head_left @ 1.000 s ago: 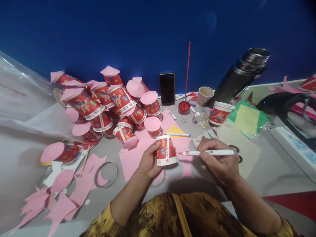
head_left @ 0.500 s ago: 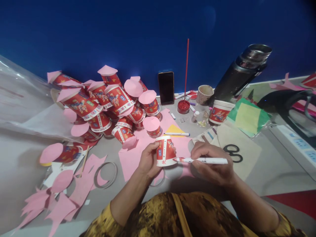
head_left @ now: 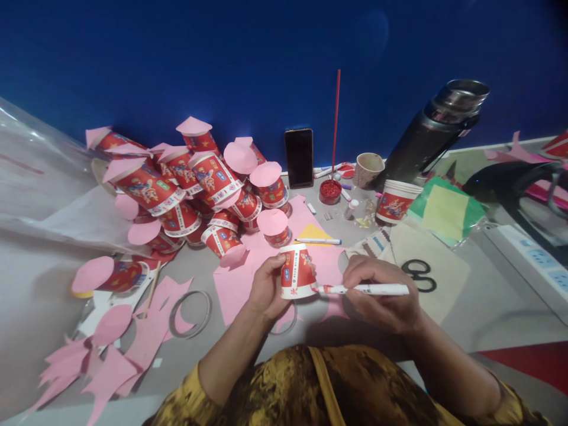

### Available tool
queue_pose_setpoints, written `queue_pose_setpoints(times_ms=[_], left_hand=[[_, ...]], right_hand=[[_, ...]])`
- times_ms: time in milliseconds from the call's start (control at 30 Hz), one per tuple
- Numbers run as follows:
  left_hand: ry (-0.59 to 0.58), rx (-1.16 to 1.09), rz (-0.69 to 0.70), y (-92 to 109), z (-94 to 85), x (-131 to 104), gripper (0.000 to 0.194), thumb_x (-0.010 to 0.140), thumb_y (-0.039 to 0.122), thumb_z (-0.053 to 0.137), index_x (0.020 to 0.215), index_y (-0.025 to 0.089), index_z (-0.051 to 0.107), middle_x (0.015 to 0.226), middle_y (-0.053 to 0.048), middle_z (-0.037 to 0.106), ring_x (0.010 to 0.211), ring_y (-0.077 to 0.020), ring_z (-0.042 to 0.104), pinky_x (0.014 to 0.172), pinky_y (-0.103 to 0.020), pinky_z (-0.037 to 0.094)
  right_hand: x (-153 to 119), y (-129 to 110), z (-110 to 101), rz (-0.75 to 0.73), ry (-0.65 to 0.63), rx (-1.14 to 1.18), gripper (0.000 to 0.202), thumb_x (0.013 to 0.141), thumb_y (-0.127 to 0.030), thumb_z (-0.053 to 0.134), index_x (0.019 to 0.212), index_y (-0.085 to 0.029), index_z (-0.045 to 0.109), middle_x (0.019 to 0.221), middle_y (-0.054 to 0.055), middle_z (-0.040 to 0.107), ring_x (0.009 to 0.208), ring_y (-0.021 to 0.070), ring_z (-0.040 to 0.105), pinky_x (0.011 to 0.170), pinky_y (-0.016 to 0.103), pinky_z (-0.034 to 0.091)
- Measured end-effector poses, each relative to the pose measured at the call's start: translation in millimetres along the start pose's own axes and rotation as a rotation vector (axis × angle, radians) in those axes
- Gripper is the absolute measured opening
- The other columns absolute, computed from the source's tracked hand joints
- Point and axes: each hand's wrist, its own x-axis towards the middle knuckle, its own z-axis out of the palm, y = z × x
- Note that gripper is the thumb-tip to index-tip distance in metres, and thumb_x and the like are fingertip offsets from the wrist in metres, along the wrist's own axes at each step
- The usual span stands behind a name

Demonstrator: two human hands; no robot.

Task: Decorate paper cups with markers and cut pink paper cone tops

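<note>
One paper cup [head_left: 296, 271] is held in the left hand [head_left: 266, 289], one white marker [head_left: 393, 289] in the right hand [head_left: 382, 303].
The cup is gripped wide end down between thumb and fingers, above the near middle of the bench [head_left: 497, 313]; the marker is pinched, its red tip set at the cup's white lower band. On the left, pink-topped cups [head_left: 215, 180] are heaped, too overlapped to be counted. On the far side, one phone [head_left: 299, 158], one red dish [head_left: 330, 194] and one flask [head_left: 426, 139] are seen; on the right, one pair of scissors [head_left: 417, 289].
</note>
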Motion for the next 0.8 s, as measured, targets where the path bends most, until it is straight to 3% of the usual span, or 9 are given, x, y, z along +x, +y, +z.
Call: queue_pose_setpoints(times_ms=[400, 667, 800], left_hand=[[-0.002, -0.012, 0.006, 0.0, -0.1, -0.8, 0.043, 0.080, 0.031, 0.073, 0.111, 0.002, 0.078, 0.103, -0.020, 0.083, 0.090, -0.0332, 0.079, 0.088, -0.048, 0.064], [-0.013, -0.007, -0.004, 0.4, -0.8, -0.8, 0.042, 0.081, 0.031, 0.073, 0.110, 0.002, 0.078, 0.102, -0.020, 0.083, 0.089, -0.0319, 0.079, 0.087, -0.046, 0.064], [-0.011, -0.007, -0.008, 0.4, -0.9, -1.1, 0.040, 0.081, 0.030, 0.071, 0.110, 0.003, 0.079, 0.103, -0.019, 0.084, 0.090, -0.0321, 0.079, 0.088, -0.047, 0.064]], right_hand=[[1.7, -2.0, 1.1, 0.017, 0.056, -0.019, 0.008, 0.092, -0.015, 0.067, 0.089, -0.023, 0.070, 0.071, 0.003, 0.072, 0.061, 0.0195, 0.065, 0.059, 0.033, 0.050], [1.2, -0.6, 0.1, 0.015, -0.014, 0.024, 0.009, 0.093, -0.015, 0.068, 0.089, -0.023, 0.068, 0.072, 0.002, 0.072, 0.061, 0.0177, 0.065, 0.059, 0.031, 0.049], [-0.1, -1.0, -0.3, 0.021, 0.029, 0.021, 0.006, 0.094, -0.018, 0.068, 0.090, -0.022, 0.069, 0.073, 0.003, 0.072, 0.062, 0.0188, 0.065, 0.060, 0.032, 0.050]])
